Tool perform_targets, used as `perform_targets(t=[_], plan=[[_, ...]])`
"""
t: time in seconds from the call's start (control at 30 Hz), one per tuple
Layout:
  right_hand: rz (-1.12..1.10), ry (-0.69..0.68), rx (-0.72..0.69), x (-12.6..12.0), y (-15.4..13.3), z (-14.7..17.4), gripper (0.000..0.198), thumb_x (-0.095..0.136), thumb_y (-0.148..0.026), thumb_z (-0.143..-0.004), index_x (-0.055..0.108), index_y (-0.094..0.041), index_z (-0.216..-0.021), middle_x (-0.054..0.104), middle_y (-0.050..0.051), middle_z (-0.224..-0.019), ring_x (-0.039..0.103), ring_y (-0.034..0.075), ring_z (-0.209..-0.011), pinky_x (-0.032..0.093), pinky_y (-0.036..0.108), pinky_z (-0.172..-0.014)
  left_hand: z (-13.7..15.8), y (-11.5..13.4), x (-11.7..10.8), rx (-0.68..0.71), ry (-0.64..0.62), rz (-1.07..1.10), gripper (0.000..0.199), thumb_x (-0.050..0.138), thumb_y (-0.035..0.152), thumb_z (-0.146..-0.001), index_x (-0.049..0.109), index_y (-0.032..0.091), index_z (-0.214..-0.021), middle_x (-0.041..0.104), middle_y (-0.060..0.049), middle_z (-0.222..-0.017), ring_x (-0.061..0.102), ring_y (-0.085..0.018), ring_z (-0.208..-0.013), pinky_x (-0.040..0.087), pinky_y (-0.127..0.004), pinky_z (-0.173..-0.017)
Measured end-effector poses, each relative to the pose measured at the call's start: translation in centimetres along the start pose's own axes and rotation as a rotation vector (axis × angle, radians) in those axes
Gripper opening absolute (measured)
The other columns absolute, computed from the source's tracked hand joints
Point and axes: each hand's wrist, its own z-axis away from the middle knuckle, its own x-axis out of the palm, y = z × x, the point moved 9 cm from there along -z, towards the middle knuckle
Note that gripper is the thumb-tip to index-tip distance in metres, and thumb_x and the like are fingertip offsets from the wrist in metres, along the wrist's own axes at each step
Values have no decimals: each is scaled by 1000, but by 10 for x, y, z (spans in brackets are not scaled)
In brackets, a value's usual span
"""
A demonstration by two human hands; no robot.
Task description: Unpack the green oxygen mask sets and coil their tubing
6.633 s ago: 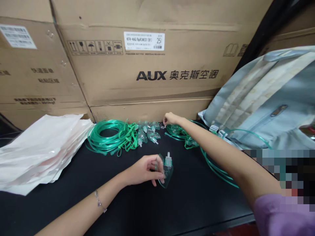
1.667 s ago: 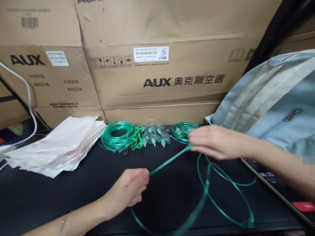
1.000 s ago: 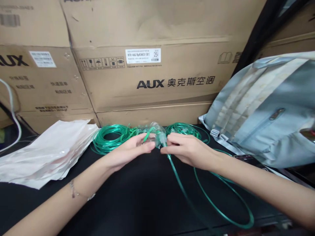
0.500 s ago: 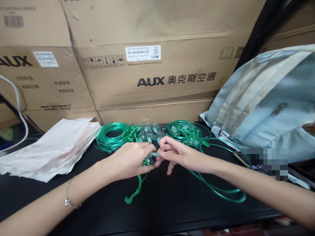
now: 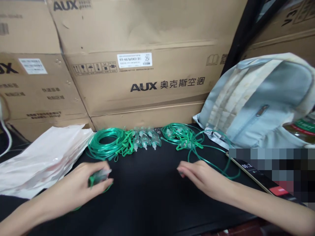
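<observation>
My left hand [image 5: 95,183] is closed around a clear plastic mask [image 5: 100,175] with a green strap, held over the table's left side. My right hand [image 5: 194,175] is pinched shut at the right. A thin green tube [image 5: 222,173] loops behind this hand, and a small dark greenish end shows at its fingertips; the grip itself is mostly hidden. Several clear masks [image 5: 146,139] with pale connectors lie in a cluster at the back. On their left is a thick coil of green tubing [image 5: 92,144], with bunched green straps [image 5: 125,144] beside it.
A second tubing pile [image 5: 169,131] with straps lies right of the masks. White pouches [image 5: 49,154] are stacked at left. A light-blue backpack [image 5: 248,108] and a phone [image 5: 248,173] are at right. AUX cardboard boxes [image 5: 147,108] stand behind the black table [image 5: 147,203].
My hands were together at the mask and its connector; now they are wide apart. The left has moved left with the mask, the right to the right. The view has shifted slightly.
</observation>
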Motion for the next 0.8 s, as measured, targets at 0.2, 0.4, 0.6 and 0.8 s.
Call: perform_targets(t=[0.2,0.4,0.6,0.8], plan=[[97,14,-59,33,-18,-38,26,45,-32,-87,56,-12,-100,56,13,-96,54,25,-92,43,43,-82,-85,61,-4,160,-82,253,39,42,44,-84,47,24,-118,49,-3,-126,44,-21,-114,36,-30,-93],[-910,405,321,-2,54,-53,65,55,-40,-78,23,-19,-130,48,11,-110,61,17,-84,52,32,-69,-158,86,5,17,178,751,23,47,29,-84,47,16,-104,58,-8,-94,57,-14,-71,45,-24,-59],[-674,468,372,-38,100,-66,43,51,-33,-79,43,-14,-117,60,6,-86,59,14,-69,47,24,-54,-192,76,23,17,290,604,29,51,43,-80,46,15,-80,58,-6,-74,57,-15,-69,45,-26,-63],[-287,432,382,-50,127,-79,24,54,-28,-76,61,-15,-95,64,5,-80,57,15,-70,44,28,-67,-190,64,39,213,235,193,38,60,42,-72,50,16,-99,60,-11,-106,55,-24,-101,35,-39,-90]])
